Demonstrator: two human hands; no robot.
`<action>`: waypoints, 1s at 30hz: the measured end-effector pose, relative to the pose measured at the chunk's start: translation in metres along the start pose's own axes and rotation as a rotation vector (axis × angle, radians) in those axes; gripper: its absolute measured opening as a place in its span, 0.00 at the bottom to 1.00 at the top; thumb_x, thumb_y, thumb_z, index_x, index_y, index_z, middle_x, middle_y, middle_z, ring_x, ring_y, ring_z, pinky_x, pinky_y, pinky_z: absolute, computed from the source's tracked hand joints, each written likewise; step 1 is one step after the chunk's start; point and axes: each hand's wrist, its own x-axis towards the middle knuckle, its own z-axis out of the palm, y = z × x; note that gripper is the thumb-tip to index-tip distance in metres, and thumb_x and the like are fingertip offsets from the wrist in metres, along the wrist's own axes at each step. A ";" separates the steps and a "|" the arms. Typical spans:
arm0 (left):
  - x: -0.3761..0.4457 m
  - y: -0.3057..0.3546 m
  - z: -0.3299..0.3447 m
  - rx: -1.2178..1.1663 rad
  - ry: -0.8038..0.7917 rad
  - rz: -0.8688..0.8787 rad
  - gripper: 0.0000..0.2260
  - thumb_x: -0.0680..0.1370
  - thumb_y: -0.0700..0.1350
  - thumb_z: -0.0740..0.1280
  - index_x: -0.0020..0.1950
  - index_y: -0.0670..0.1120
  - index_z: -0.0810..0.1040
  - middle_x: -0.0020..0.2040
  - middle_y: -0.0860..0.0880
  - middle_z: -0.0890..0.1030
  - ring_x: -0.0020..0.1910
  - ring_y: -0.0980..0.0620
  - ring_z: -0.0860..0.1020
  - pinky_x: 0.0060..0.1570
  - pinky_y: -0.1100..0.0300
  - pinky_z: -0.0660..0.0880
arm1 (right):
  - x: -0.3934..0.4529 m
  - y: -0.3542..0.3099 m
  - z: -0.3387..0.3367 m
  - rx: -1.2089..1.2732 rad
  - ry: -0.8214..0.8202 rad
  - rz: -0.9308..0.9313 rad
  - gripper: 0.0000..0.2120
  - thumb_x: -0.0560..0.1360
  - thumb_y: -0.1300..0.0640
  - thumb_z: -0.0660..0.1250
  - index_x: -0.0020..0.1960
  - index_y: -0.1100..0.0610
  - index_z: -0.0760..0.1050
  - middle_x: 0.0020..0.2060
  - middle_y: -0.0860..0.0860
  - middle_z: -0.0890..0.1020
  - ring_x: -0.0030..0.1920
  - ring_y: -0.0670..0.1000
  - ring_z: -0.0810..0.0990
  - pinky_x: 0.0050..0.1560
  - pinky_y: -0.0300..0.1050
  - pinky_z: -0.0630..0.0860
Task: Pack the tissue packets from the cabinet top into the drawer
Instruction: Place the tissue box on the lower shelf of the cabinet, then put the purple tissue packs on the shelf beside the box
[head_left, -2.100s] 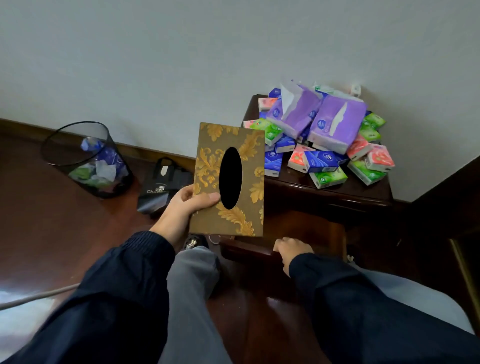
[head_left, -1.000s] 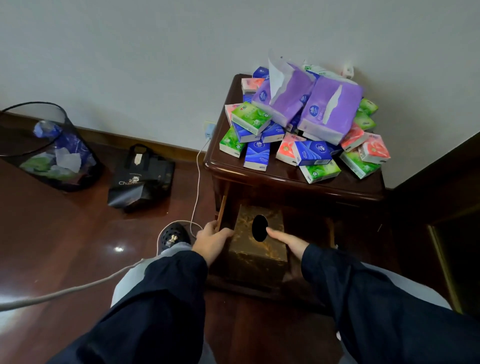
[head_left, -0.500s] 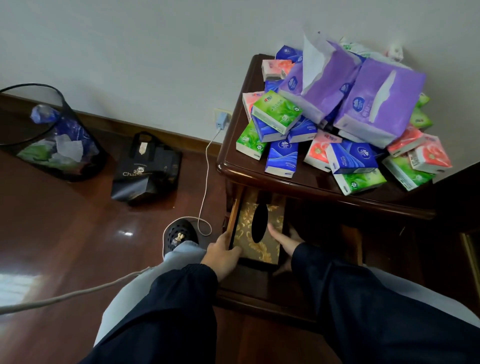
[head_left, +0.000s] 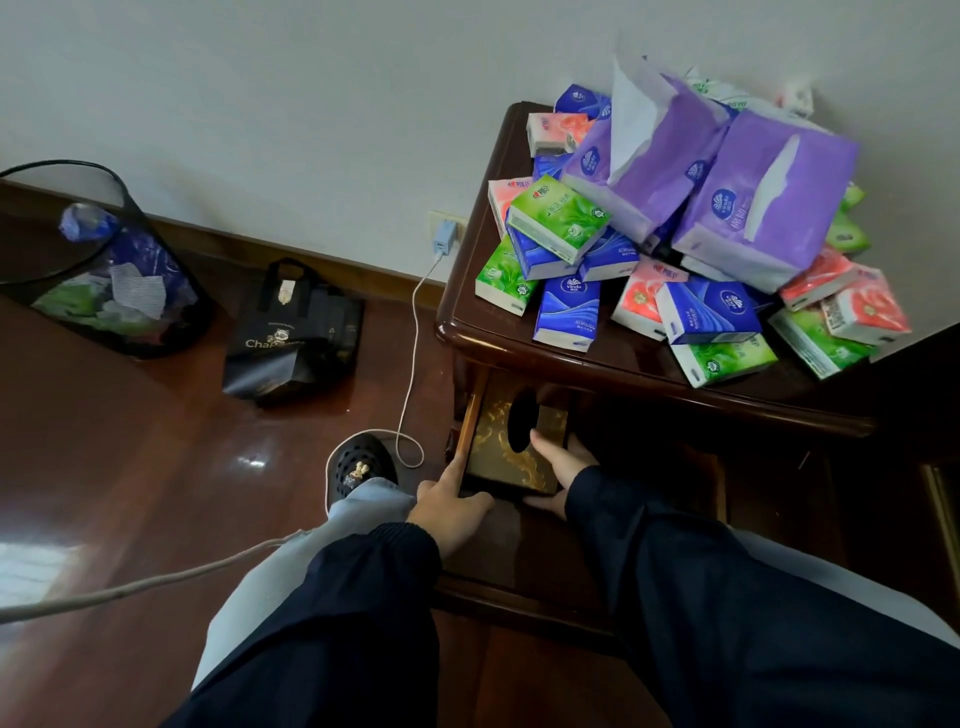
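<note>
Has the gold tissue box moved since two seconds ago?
Yes. The box went from held up left of the cabinet down into its drawer.

Black paper bag on floor: gold lettering begins "Cha", rest hidden by a fold. Blue tissue packet at cabinet-top front: round logo, seems to read "Vinda". Print on other packets, and the barcode label on a red one, too small to read.
</note>
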 end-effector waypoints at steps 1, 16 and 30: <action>0.000 0.001 0.000 -0.005 0.001 -0.005 0.36 0.78 0.52 0.66 0.81 0.64 0.51 0.71 0.43 0.64 0.55 0.48 0.72 0.55 0.58 0.74 | 0.000 -0.002 0.000 -0.007 -0.005 -0.021 0.48 0.71 0.49 0.79 0.81 0.44 0.53 0.80 0.52 0.56 0.76 0.63 0.60 0.47 0.61 0.83; -0.035 0.043 -0.001 -0.091 0.148 0.043 0.19 0.77 0.54 0.67 0.67 0.51 0.73 0.64 0.46 0.73 0.61 0.44 0.75 0.63 0.50 0.73 | -0.056 -0.017 -0.015 -0.379 -0.005 -0.127 0.33 0.76 0.61 0.72 0.78 0.55 0.63 0.69 0.58 0.71 0.60 0.56 0.73 0.48 0.51 0.82; -0.120 0.233 -0.033 -0.336 0.267 0.584 0.07 0.78 0.49 0.67 0.43 0.47 0.78 0.38 0.53 0.81 0.33 0.55 0.80 0.30 0.64 0.73 | -0.222 -0.178 -0.106 -0.365 -0.026 -0.673 0.06 0.79 0.52 0.68 0.53 0.53 0.80 0.46 0.52 0.85 0.35 0.51 0.83 0.35 0.44 0.79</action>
